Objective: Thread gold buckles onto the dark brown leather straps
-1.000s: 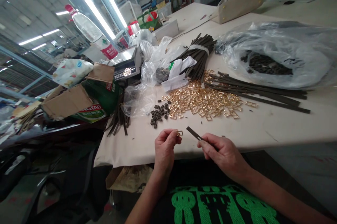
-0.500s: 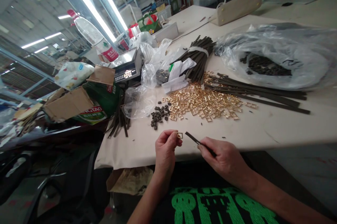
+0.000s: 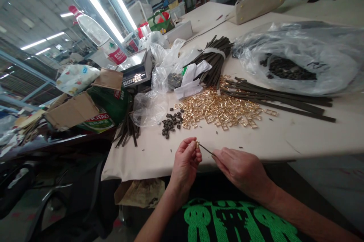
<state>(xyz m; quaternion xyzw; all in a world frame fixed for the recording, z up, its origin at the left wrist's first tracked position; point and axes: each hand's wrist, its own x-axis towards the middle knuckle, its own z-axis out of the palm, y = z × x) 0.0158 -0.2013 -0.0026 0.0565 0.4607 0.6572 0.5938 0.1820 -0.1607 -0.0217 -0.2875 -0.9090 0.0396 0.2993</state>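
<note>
Near the table's front edge, my left hand (image 3: 186, 158) pinches a small gold rectangular buckle (image 3: 197, 144) between thumb and fingers. My right hand (image 3: 239, 166) grips a narrow dark strap (image 3: 207, 150), whose far end meets the buckle; whether it passes through the frame I cannot tell. The strap is seen nearly edge-on, and its other end is hidden in my right hand. Beyond my hands lies a pile of gold buckles (image 3: 222, 109). Left of it is a small heap of dark loops (image 3: 170, 124).
Long dark straps (image 3: 284, 98) lie right of the pile, and a tied bundle (image 3: 217, 58) sits behind it. A plastic bag (image 3: 335, 64) of dark pieces rests at the right. Further left are a digital scale (image 3: 139, 71), a clear bottle (image 3: 93, 30) and an open carton (image 3: 74, 111).
My left hand has moved slightly right and turned the buckle. The gap has closed: the strap's tip now reaches the buckle. The strap has turned from its flat side to nearly edge-on.
</note>
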